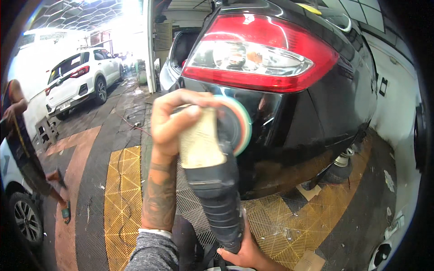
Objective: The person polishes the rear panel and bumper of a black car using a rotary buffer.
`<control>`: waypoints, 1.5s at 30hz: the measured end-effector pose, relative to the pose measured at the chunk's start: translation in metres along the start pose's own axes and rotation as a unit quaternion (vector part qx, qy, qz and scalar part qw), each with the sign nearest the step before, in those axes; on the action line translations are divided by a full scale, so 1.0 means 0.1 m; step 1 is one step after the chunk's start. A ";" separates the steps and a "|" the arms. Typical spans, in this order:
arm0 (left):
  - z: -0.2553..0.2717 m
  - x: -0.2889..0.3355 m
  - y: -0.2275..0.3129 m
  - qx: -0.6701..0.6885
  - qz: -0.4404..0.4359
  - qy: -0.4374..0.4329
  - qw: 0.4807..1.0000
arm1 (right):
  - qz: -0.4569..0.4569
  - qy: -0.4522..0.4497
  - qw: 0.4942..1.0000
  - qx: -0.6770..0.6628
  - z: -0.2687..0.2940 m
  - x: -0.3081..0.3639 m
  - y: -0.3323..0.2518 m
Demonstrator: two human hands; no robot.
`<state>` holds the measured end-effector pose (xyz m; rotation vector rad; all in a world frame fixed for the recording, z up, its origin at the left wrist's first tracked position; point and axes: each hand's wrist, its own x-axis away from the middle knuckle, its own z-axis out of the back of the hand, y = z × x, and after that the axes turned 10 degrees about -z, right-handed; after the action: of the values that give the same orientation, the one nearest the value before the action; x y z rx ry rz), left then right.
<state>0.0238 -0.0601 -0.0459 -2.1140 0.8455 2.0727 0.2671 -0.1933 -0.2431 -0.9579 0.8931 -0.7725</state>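
A car polisher (211, 180) with a black ribbed body and a cream wrap round its head is held in front of me. My left hand (174, 119) curls over the wrapped head, fingers closed on it. At the lower end of the body my right hand (248, 253) grips the handle. The round pad (245, 124), green and orange at its edge, stands beside the rear corner of a black car (289, 122), below the red and clear tail light (253, 56). Whether the pad touches the paint I cannot tell.
At the left, another person (22, 131) stands beside a car wheel (27, 219). A white car (83, 77) is parked farther back, near a grey stool (45, 131). A cable (121, 194) runs over the yellow floor grating (124, 217). A white wall (398, 90) rises on the right.
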 end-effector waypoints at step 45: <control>-0.03 0.34 0.06 0.004 -0.048 0.083 0.995 | -0.058 -0.065 0.996 0.001 -0.09 0.01 0.12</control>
<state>0.0220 -0.0782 -0.0757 -2.2984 0.7498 1.8663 0.2616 -0.1926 -0.2573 -1.0528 0.7282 -0.7999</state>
